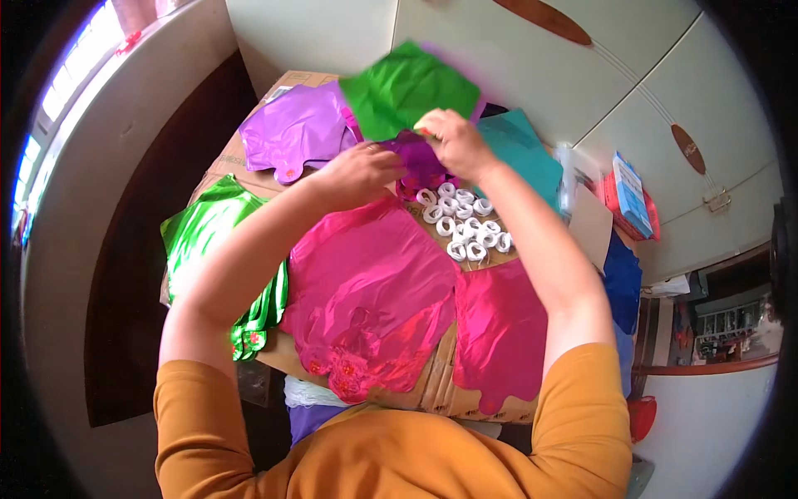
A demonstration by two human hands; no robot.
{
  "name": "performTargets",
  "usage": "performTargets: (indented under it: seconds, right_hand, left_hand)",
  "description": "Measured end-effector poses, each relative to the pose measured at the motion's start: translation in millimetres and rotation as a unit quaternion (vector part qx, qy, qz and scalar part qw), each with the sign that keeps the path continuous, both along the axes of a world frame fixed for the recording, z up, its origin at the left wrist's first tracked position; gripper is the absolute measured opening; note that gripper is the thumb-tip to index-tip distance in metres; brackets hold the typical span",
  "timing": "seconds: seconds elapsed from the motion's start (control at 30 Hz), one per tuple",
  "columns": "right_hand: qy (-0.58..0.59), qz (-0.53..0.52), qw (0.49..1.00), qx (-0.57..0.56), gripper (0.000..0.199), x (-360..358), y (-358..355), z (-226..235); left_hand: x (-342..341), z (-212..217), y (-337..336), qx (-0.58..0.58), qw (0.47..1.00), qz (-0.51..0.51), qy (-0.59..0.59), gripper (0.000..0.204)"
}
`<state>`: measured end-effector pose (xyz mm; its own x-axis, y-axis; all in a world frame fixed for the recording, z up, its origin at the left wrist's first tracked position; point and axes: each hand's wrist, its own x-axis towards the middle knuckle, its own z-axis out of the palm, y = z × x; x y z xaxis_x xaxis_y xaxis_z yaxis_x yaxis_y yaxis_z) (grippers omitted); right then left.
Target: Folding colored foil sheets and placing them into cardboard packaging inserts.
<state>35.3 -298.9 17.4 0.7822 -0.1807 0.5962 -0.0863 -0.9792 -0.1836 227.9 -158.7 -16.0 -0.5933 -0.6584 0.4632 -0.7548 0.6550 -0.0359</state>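
A green shiny foil sheet (407,93) is lifted at the far side of the table, slightly blurred. My right hand (455,143) is closed at its lower right edge, fingertips pinched on it. My left hand (366,173) has its fingers curled together by the sheet's lower left edge, beside a dark purple foil piece (424,162); what they grip is hidden. Several small white coils (465,223) of ribbon or string lie in a cluster below my right hand. A large pink foil piece (374,283) with a scalloped, red-patterned lower edge lies below my left hand.
Flat foil pieces cover the cardboard-topped table: lilac (295,129), bright green (208,224), pink (503,333), teal (524,154) and blue (621,270). A red and blue package (628,200) stands at the right edge. Pale cabinet doors (465,50) rise behind.
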Motion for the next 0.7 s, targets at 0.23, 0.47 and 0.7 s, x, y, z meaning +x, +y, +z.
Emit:
performTargets:
  seconds: [0.23,0.47,0.7]
  right_hand:
    - [0.007,-0.060,0.987,0.146,0.016,-21.6,0.9,-38.5]
    - [0.054,-0.046,0.977,0.199,0.017,-31.6,0.0,-27.8]
    - [0.079,-0.045,0.943,0.320,0.022,-39.9,-4.3,-23.6]
  left_hand:
    - [-23.7,-14.8,-18.6,0.041,0.991,0.017,0.123,0.017]
    - [-25.3,-12.5,-34.8,0.185,0.926,0.156,0.290,0.015]
    - [-26.8,3.2,-46.9,0.376,0.814,0.203,0.394,0.019]
